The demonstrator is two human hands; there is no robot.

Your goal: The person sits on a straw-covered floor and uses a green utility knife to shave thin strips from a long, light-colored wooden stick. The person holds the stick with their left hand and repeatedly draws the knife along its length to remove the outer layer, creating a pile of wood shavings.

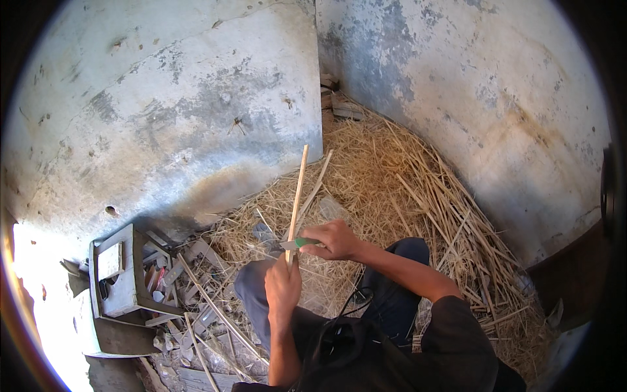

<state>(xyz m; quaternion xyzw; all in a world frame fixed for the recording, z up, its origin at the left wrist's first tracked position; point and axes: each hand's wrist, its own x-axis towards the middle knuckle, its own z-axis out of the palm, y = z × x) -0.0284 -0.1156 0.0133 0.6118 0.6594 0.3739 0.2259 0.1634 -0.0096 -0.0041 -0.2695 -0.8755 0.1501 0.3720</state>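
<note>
My left hand (283,282) is closed round the lower end of a long pale strip of split wood or bamboo (298,189), which stands up and away from me between my knees. In my right hand (334,239) is a knife with a green handle (304,242). Its short grey blade (288,245) lies across the strip, touching it just above my left hand. Behind the strip, a second pale strip (319,179) leans over the shavings. My fingers hide much of the knife's handle and the strip's lower end.
Thin curled shavings (379,157) cover the floor ahead. A pile of long split strips (450,209) runs along the right wall. At left stand a worn wooden box (134,277) and scattered wood scraps (202,255). Stained walls (196,98) meet in a corner ahead.
</note>
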